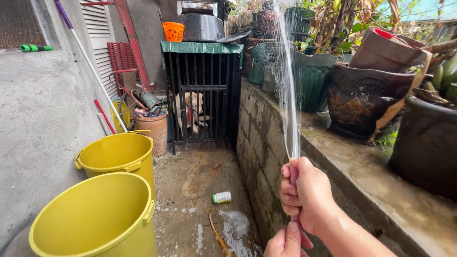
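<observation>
One reddish hose (pixel 294 177), held upright near the lower middle of the view, clamped in two hands: right hand (pixel 304 195) above, fingers wrapped tight around the hose just under its tip; left hand (pixel 285 242) below at the bottom edge, thumb pressed on the hose, remaining fingers out of frame. One thin fan of water (pixel 287 81) shooting straight up from the hose tip, in front of a concrete block wall (pixel 259 143). On the wet ledge (pixel 362 166) atop that wall, right of the hands: one dark brown embossed pot (pixel 362 97), one larger dark pot (pixel 426 143) at the right edge, one tilted reddish-brown pot (pixel 388 50) resting above them, one green ribbed planter (pixel 312 81) behind the spray, plants above. Down on the wet concrete floor (pixel 190 190): one small white can with a green end (pixel 221 197) lying on its side, one brown strip of plant debris (pixel 219 238) near a puddle. At the left, two yellow plastic bins (pixel 102 214), one just behind the other, both open. Behind them, one terracotta pot (pixel 153 131) stuffed with odds and ends, one purple-handled pole (pixel 88 59) leaning on the grey wall. At the far end, one black barred cage (pixel 202 95) with one light-coloured dog (pixel 190 112) inside; atop the cage, one orange bucket (pixel 173 31) beside one big black pot (pixel 201 26).
</observation>
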